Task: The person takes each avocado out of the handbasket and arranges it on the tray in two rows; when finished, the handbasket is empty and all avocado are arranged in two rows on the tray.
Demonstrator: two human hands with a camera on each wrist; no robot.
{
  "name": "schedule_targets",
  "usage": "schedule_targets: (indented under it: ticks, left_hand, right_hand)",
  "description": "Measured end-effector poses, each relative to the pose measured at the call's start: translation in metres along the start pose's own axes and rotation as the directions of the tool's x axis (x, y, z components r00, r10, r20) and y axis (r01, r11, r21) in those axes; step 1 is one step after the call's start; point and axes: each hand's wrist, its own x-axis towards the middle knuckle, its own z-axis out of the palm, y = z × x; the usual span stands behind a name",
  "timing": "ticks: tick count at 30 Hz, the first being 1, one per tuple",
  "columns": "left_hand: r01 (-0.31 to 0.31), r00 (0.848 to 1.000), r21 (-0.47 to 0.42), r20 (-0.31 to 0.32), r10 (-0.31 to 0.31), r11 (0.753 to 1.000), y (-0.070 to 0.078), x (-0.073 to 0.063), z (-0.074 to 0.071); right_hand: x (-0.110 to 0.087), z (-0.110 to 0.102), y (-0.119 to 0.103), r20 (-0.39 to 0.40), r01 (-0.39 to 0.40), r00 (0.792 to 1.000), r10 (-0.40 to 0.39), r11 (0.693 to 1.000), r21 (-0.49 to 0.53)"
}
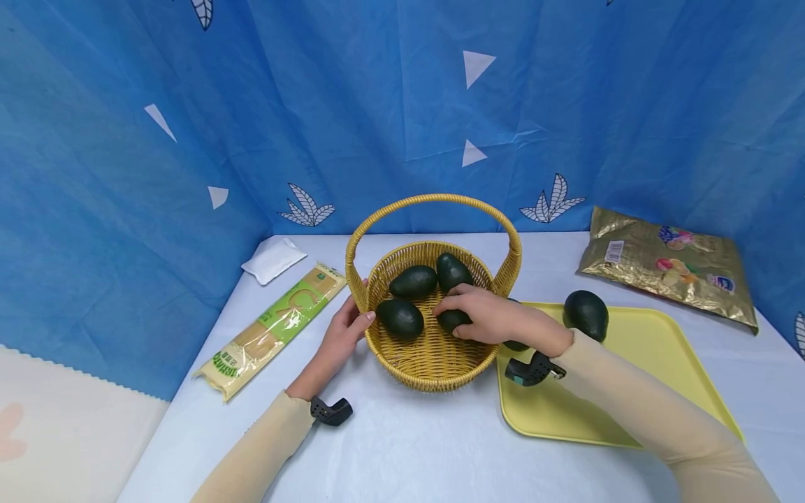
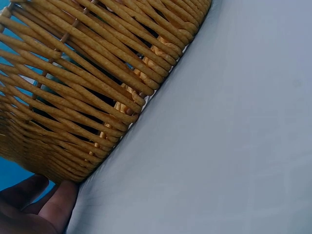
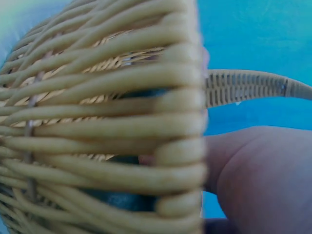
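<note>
A yellow wicker basket (image 1: 434, 374) with a tall hooped handle stands on the table. My left hand (image 1: 347, 323) rests against its left outer side, thumb and fingers spread near the handle's base. In the left wrist view, those fingers (image 2: 58, 207) touch the woven wall low down. Inside the basket, my right hand (image 1: 478, 314) grips a dark green avocado (image 1: 449, 321) from above, partly covering it. Three other avocados lie around it: one at the left front (image 1: 400, 319), one behind that (image 1: 413, 282), and one at the back right (image 1: 453, 270). In the right wrist view, the weave (image 3: 122, 126) hides most of the fingers.
A yellow tray (image 1: 566, 412) sits right of the basket, under my right forearm. On it are an avocado (image 1: 586, 314) and another (image 1: 517, 346), mostly hidden by my hand. A gold bag (image 1: 673, 265) lies behind; a noodle packet (image 1: 273, 328) and white pouch (image 1: 274, 260) lie left.
</note>
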Motion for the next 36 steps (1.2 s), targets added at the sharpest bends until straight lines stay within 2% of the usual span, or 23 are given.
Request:
schedule_targets:
  ticks: [9,20,26,31,36]
  left_hand:
    - [-0.008,1.0,0.007,-0.011,0.008,1.0,0.003,-0.001,0.0]
    - [0.007,1.0,0.011,-0.005,-0.007,1.0,0.001,-0.001,0.001]
    - [-0.018,1.0,0.004,-0.003,0.018,1.0,0.002,0.0,0.001]
    - [0.004,1.0,-0.005,0.008,-0.004,1.0,0.002,0.0,0.0]
    - [0.004,1.0,0.002,0.011,-0.004,1.0,0.002,-0.001,-0.001]
  right_hand:
    - [-0.011,-0.013,-0.002,-0.08,0.057,0.995,-0.053,0.997,0.045]
    - [-0.029,-0.027,-0.003,-0.11,0.07,0.992,-0.057,0.991,0.117]
    - [-0.052,-0.038,-0.002,-0.147,0.096,0.986,-0.075,0.985,0.145]
    - [-0.074,-0.046,0.001,-0.144,0.067,0.989,-0.041,0.981,0.183]
    - [-0.1,-0.05,0.009,-0.167,0.082,0.985,-0.039,0.962,0.26]
